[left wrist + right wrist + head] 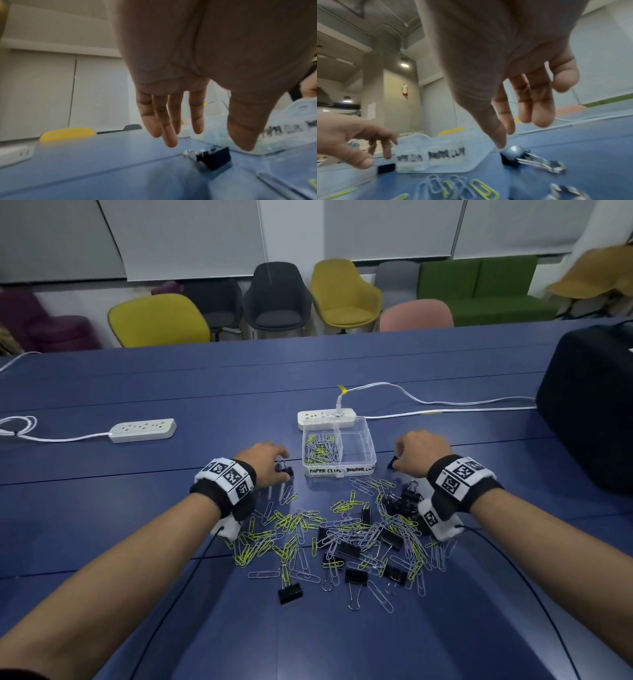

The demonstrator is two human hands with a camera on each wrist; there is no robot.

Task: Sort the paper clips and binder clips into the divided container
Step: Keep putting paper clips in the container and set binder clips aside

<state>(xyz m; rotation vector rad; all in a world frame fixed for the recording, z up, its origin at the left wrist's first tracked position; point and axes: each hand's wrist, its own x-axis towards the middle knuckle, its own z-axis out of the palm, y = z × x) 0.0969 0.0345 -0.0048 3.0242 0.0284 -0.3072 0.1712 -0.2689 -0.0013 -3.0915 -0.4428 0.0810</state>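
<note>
My left hand [185, 75], fingers loose, hovers above a black clip [213, 157] on the desk [171, 385]; my right hand [513, 83], also empty, touches another clip [513, 155]. Both flank the container [356, 440]; a hurried pinch could skid either clip away

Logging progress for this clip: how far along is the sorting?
Early. Done: the container has paper clips in its left section; the right section, labelled for binder clips, looks empty. In hand: nothing held; the left hand hovers over one binder clip, and the right hand reaches another binder clip. Left: the big mixed pile on the table.
</note>
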